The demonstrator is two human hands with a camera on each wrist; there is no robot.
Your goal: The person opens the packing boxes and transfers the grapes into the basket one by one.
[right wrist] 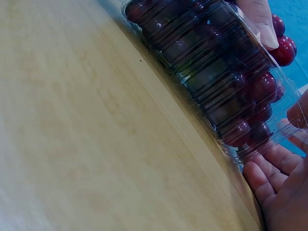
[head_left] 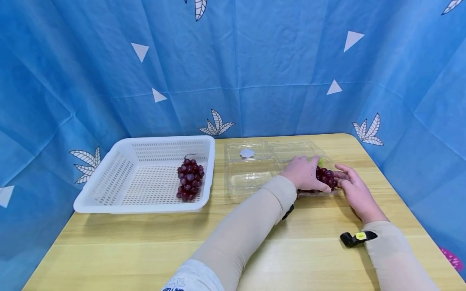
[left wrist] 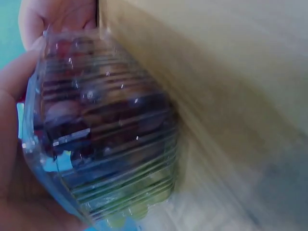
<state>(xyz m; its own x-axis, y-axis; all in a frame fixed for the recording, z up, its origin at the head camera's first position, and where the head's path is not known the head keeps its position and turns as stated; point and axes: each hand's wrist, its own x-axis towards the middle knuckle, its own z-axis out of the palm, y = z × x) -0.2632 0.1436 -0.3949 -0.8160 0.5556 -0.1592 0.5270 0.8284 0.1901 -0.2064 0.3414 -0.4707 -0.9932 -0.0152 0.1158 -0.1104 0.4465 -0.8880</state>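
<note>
so, biggest stuff first: the back and sides are covered by a blue curtain (head_left: 276,52) printed with white leaves and triangles, and everything's been put on a pale wood-look table (head_left: 145,250). a white slotted basket (head_left: 142,208) is parked on the left, with a dark red bunch (head_left: 190,182) laid at its right end. an open clear box (head_left: 251,180) is set just beside the basket, a white sticker on it. right of that, a grape box (head_left: 314,194) is filled with red grapes (head_left: 325,177), some green ones (head_left: 320,162) at the back.

the grapes are covered by the left hand (head_left: 302,173), its thumb spread away from the fingers and touching the grapes; far fingers are mostly hidden, so a real grip can't be told. the box's right end is touched by the right hand (head_left: 354,192), fingers held loosely apart.
</note>
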